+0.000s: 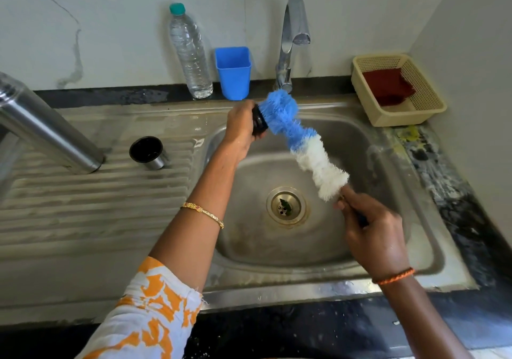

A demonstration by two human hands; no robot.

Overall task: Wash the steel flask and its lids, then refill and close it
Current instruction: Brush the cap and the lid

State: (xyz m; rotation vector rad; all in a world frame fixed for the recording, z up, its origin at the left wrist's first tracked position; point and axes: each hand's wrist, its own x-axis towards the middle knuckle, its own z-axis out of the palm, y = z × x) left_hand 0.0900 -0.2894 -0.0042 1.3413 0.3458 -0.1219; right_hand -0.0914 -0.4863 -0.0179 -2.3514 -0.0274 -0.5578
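**Fingers on lid and brush over the sink**

Fingers of the left hand (240, 126) curl round a small black lid (260, 121), held above the sink (415, 247) just below the tap (291, 40). Right hand (371, 234) grips the handle of a bottle brush (302, 144) (blue bristles at the tip, white nearer the hand), its blue end pressed against the lid. On the ribbed drainboard to the left, the steel flask (47, 126) stands tilted in view, with a steel cup lid (148, 152) near it. A water bottle (189, 53), blue cup (234, 73) and basket (399, 89) stand on the surface behind.
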